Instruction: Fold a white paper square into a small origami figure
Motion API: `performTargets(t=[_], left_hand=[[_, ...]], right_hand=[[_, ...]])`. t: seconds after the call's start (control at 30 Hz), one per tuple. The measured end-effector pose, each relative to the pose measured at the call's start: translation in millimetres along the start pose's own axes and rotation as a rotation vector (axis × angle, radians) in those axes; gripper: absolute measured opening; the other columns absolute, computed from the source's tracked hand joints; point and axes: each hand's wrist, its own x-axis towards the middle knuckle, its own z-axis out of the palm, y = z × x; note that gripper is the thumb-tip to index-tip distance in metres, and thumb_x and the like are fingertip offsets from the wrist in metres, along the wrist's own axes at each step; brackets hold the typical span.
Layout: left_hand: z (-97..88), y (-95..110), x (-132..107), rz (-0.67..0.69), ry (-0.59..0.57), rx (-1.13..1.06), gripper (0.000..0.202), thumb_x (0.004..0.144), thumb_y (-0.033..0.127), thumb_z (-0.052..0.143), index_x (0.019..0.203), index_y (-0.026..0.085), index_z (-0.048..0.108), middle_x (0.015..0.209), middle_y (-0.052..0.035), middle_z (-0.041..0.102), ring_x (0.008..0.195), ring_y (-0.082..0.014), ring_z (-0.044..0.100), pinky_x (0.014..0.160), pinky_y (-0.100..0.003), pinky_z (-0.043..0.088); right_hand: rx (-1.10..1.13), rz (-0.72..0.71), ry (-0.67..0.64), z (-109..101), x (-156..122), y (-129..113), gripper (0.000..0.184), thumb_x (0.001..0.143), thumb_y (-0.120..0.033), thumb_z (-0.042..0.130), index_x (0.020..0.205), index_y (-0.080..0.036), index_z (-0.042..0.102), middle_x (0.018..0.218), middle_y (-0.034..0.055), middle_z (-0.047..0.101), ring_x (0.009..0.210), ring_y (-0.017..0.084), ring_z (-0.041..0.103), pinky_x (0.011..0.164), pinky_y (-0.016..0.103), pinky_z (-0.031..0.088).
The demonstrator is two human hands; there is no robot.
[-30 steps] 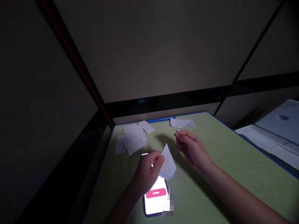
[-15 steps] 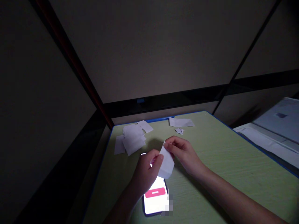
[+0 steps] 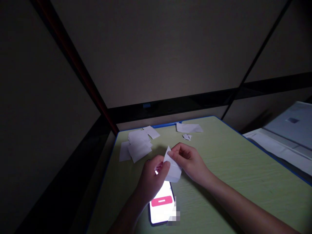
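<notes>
A small white piece of paper [image 3: 173, 168] is held upright above the green table [image 3: 234, 169]. My left hand [image 3: 151, 178] pinches its left edge between thumb and fingers. My right hand [image 3: 188, 159] pinches its upper right edge, fingers closed on it. Just below and partly under my left hand lies a phone [image 3: 162, 204] with a lit white screen and a pink bar.
A loose pile of white paper pieces [image 3: 138, 145] lies at the table's far left, a single sheet [image 3: 188, 127] at the far edge, and a tiny folded scrap [image 3: 187, 136] near it. Dark walls rise behind. White boxes [image 3: 287, 136] stand to the right.
My right hand, free and apart a second ago, has come left and taken hold of the paper's top edge. The paper has moved slightly up and away with both hands.
</notes>
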Motion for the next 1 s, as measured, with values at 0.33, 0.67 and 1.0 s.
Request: performTargets(t=[0.33, 0.67, 1.0], left_hand=[[-2.9, -0.9, 3.1, -0.003, 0.161, -0.042, 0.019, 0.081, 0.030, 0.048, 0.069, 0.015, 0.053, 0.059, 0.0027, 0.049, 0.056, -0.0108, 0.048, 0.051, -0.020, 0.036], [-6.8, -0.1, 6.8, 0.006, 0.338, -0.038, 0.017, 0.078, 0.030, 0.053, 0.069, 0.015, 0.055, 0.061, 0.0021, 0.054, 0.059, -0.0116, 0.049, 0.055, -0.020, 0.038], [-8.0, 9.5, 5.1, -0.004, 0.324, -0.143, 0.020, 0.075, 0.031, 0.055, 0.063, 0.015, 0.057, 0.057, 0.0022, 0.054, 0.058, -0.0120, 0.050, 0.055, -0.021, 0.037]], right_hand=[[-0.096, 0.000, -0.117, 2.7, -3.3, -2.0, 0.028, 0.077, -0.038, 0.058, 0.061, -0.017, 0.047, 0.053, -0.0059, 0.039, 0.048, 0.008, 0.035, 0.044, 0.022, 0.026], [-0.159, 0.013, -0.217, 5.4, -5.7, 1.1, 0.034, 0.078, -0.042, 0.056, 0.058, -0.018, 0.044, 0.053, -0.0056, 0.039, 0.048, 0.008, 0.034, 0.045, 0.022, 0.026], [-0.251, -0.026, -0.318, 4.0, -11.6, 1.0, 0.033, 0.083, -0.038, 0.052, 0.058, -0.018, 0.041, 0.053, -0.0053, 0.035, 0.050, 0.009, 0.033, 0.045, 0.022, 0.024]])
